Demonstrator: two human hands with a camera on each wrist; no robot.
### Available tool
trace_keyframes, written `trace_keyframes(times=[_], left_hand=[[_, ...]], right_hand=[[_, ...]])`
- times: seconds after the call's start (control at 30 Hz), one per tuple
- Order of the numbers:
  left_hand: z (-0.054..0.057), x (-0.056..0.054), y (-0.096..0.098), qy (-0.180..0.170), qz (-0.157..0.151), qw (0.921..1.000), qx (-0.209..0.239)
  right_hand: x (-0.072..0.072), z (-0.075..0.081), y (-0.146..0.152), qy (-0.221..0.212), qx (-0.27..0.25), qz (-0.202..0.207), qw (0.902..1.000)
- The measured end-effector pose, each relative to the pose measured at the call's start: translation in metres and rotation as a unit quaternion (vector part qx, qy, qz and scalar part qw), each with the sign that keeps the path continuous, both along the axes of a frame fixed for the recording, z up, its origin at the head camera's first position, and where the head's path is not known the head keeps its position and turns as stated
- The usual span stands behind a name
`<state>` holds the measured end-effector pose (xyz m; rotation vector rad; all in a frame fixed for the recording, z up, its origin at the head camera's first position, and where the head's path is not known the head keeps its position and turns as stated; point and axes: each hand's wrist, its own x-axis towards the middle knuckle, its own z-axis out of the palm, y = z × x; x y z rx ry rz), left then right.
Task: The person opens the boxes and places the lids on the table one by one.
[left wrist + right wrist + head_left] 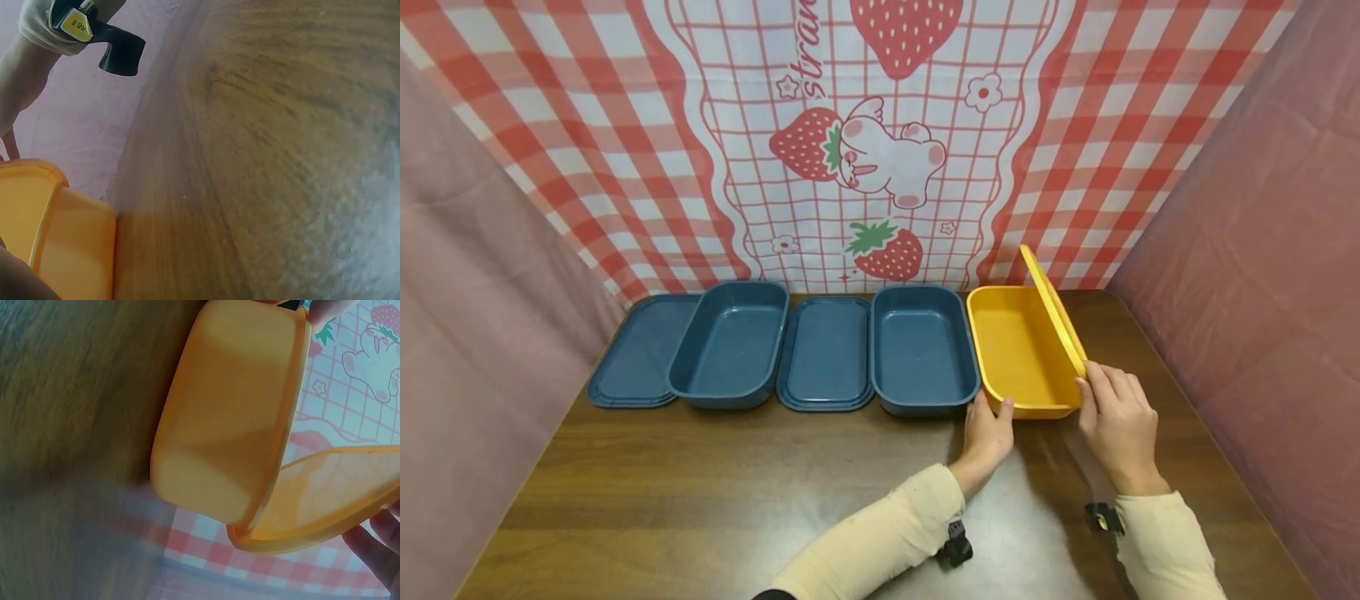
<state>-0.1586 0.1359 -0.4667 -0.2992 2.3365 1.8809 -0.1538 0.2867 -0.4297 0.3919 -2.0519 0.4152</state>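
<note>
A yellow container (1017, 350) stands uncovered at the right of the row. Its yellow lid (1054, 308) is tilted up steeply along the container's right side. My right hand (1122, 421) pinches the lid's near end between thumb and fingers; the right wrist view shows the lid (337, 494) slanting away from the container's rim. My left hand (987, 433) grips the container's near left corner, its thumb at the front rim. In the left wrist view, only part of the yellow container (78, 244) shows.
Left of the yellow container stands a blue container (925, 350), then a flat blue lid (826, 354), another blue container (730, 342) and a second blue lid (640, 350). All sit on a wooden table (700, 483) against a strawberry-print curtain (880, 150). Pink cloth (1262, 208) hangs at the sides.
</note>
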Motion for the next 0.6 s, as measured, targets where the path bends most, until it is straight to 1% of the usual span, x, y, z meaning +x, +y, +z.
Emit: trace_keyframes(times=[0.17, 0.27, 0.43, 0.53, 0.6], left_hand=[[-0.001, 0.0, 0.001, 0.0, -0.001, 1.0, -0.002], [-0.001, 0.001, 0.0, 0.0, -0.003, 1.0, 0.0], [0.001, 0.002, -0.001, -0.001, -0.004, 1.0, 0.003], [0.002, 0.002, -0.002, 0.002, -0.004, 1.0, 0.0], [0.003, 0.002, -0.001, 0.005, -0.005, 1.0, -0.001]], right_hand=[[0.0, -0.001, 0.004, 0.015, -0.043, -0.002, 0.999], [0.0, -0.001, 0.005, 0.029, -0.082, -0.004, 0.9962], [0.0, 0.0, 0.009, 0.058, -0.161, -0.016, 0.9851], [-0.001, 0.0, 0.011, 0.065, -0.19, -0.022, 0.9793], [-0.001, 0.001, 0.012, 0.064, -0.199, -0.027, 0.9775]])
